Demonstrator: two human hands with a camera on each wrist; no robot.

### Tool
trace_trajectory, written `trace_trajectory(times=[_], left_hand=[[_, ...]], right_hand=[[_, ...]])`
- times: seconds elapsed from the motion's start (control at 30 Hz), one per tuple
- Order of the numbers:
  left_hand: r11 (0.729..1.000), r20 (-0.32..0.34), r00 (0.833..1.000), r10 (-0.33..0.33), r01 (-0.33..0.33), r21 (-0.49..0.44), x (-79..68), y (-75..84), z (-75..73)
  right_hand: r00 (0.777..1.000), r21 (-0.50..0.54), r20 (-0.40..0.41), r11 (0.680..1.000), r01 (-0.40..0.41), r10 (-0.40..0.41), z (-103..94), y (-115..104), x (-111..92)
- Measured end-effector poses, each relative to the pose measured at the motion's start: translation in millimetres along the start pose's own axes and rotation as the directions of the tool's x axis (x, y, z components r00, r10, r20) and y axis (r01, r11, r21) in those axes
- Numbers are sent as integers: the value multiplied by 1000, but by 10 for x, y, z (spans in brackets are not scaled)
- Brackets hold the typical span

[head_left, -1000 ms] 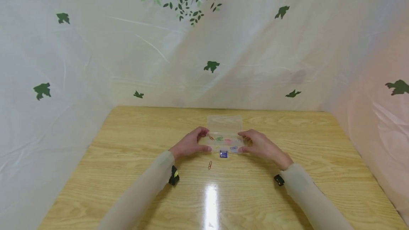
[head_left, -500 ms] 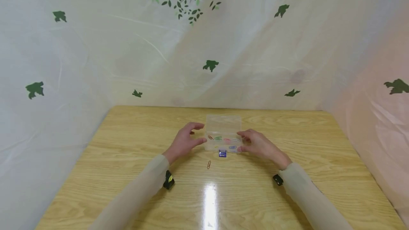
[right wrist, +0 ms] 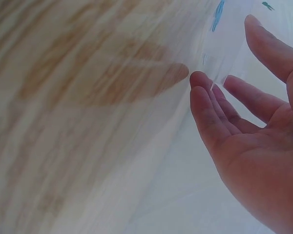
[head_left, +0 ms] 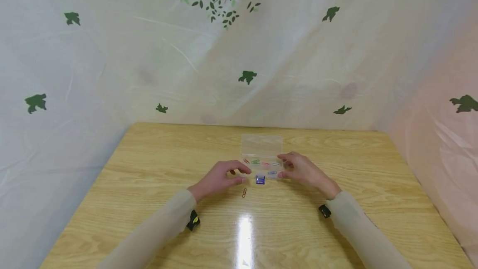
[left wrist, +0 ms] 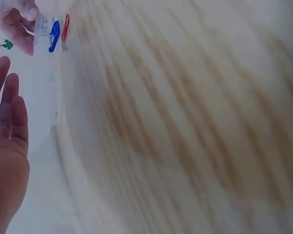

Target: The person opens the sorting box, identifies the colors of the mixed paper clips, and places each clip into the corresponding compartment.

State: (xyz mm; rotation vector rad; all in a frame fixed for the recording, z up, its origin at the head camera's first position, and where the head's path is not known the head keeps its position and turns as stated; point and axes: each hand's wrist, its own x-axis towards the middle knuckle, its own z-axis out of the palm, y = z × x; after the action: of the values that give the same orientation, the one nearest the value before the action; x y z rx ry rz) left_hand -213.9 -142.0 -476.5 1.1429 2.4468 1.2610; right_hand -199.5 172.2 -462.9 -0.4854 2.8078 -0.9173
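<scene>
A clear plastic compartment box (head_left: 269, 169) lies on the table with its lid (head_left: 261, 144) folded back. Several coloured paper clips sit inside, among them a green clip (head_left: 255, 162) and a blue clip (head_left: 272, 172). My right hand (head_left: 304, 171) grips the box's right end, thumb at the front and fingers behind. Over the front left corner hovers my left hand (head_left: 224, 177), thumb and fingers apart, holding nothing that shows. A loose red paper clip (head_left: 244, 193) lies on the table just below the left thumb. At the box's front edge is a blue clasp-like piece (head_left: 260, 179).
The wood-grain table (head_left: 149, 152) extends around the box on all sides. A pale cloth (head_left: 194, 61) printed with leaves hangs behind it and along both sides. Small black devices show at the left wrist (head_left: 193, 220) and at the right wrist (head_left: 325, 211).
My left hand has let go of the box's left end, drawn away left, then come forward and down to the front left corner. The right hand has stayed on the box.
</scene>
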Motion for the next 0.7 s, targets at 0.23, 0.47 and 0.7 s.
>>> trace_trajectory(times=[0.23,0.47,0.7], left_hand=[[997,85,995,-58,61,-39,-36,-2,28],[998,173,983,-57,62,-22,-69,-17,69],[999,220,975,-16,9,36,-57,-66,118]], right_hand=[[1000,-4,-2,1000,5,-5,-1,-7,-11],[1000,-6,-1,1000,5,-5,8,-27,-13],[1000,-20,-1,1000,19,-19,17,-23,-10]])
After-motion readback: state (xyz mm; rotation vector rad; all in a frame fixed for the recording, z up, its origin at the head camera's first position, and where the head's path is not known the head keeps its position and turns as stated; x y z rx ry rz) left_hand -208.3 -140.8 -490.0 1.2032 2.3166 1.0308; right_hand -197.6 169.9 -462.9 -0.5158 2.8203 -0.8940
